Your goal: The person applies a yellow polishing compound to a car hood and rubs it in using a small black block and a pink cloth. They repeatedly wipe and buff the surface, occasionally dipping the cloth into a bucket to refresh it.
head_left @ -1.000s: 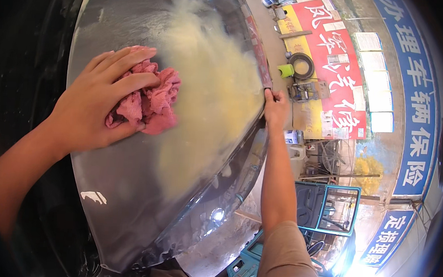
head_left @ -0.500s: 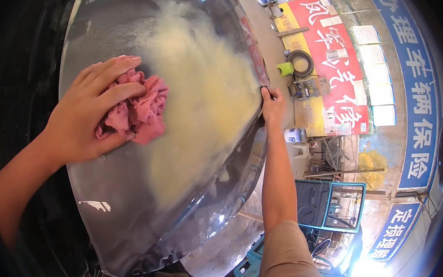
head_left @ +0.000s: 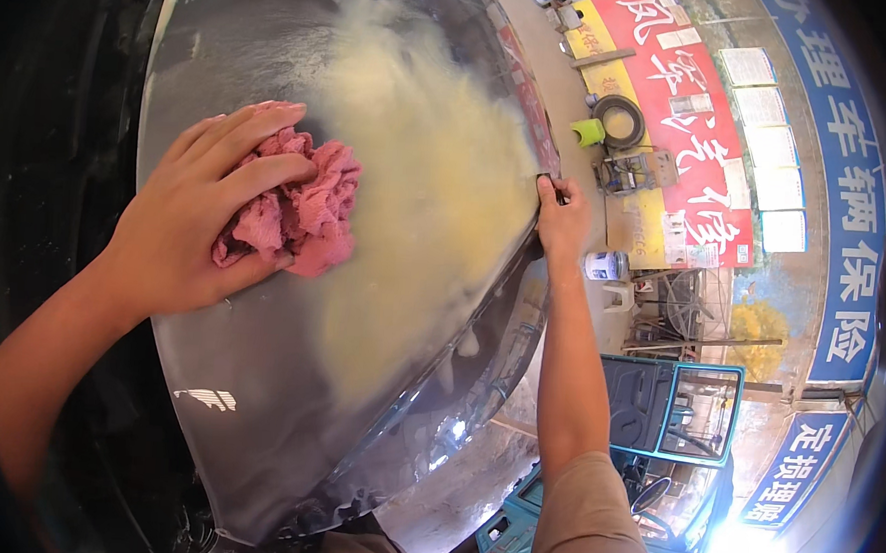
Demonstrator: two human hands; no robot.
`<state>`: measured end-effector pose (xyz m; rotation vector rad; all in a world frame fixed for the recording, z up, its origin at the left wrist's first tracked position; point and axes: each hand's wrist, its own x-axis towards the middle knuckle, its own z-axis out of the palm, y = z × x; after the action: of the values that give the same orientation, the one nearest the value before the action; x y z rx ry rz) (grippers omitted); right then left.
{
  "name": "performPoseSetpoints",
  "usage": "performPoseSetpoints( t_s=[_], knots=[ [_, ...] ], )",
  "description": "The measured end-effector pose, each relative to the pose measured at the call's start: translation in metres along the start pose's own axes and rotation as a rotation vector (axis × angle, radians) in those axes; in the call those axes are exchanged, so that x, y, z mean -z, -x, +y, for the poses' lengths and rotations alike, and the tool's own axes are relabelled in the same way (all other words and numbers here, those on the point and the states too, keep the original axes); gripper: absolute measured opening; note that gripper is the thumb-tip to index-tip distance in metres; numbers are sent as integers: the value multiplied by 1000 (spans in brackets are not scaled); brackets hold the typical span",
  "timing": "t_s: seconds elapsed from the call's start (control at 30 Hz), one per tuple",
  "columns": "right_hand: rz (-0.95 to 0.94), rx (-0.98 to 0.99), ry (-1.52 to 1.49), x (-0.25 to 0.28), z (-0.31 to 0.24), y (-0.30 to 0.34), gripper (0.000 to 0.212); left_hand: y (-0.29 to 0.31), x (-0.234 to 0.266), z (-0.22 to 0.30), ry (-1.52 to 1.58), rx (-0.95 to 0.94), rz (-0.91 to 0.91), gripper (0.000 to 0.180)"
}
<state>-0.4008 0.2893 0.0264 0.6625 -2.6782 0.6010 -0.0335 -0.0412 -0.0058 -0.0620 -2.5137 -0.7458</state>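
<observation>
In my left hand [head_left: 191, 208] is a crumpled pink-red cloth [head_left: 316, 210], with the thumb and fingers wrapped over it. The cloth sits at the left border of a pale yellow patch [head_left: 437, 196] on a dark grey car body panel [head_left: 228, 355]. Out at the panel's right edge, my right hand [head_left: 564, 223] is closed with its thumb on top, gripping the edge. A small dark bit shows between those fingers; I cannot tell whether it is part of the panel or a separate piece.
Right of the panel stand a tyre [head_left: 619, 123], a green container [head_left: 588, 133], a white bucket [head_left: 606, 265] and a white stool [head_left: 618, 297]. A blue vehicle with a door standing out [head_left: 672, 409] is at the lower right. A red and yellow banner [head_left: 706, 140] lies beyond.
The whole view has shifted slightly, so panel, hands and background appear a little farther right. Both hands keep nearly the same place on the panel, and their holds look unchanged.
</observation>
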Motion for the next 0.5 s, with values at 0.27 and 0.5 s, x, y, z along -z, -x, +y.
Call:
performPoseSetpoints(
  t_s=[0.27, 0.5],
  knots=[
    [-55, 376, -34, 35, -113, 205, 20, 8, 3, -4, -46, 47, -45, 73],
    [-12, -32, -5, 4, -5, 40, 18, 0, -2, 0, -18, 10, -22, 73]
  ],
)
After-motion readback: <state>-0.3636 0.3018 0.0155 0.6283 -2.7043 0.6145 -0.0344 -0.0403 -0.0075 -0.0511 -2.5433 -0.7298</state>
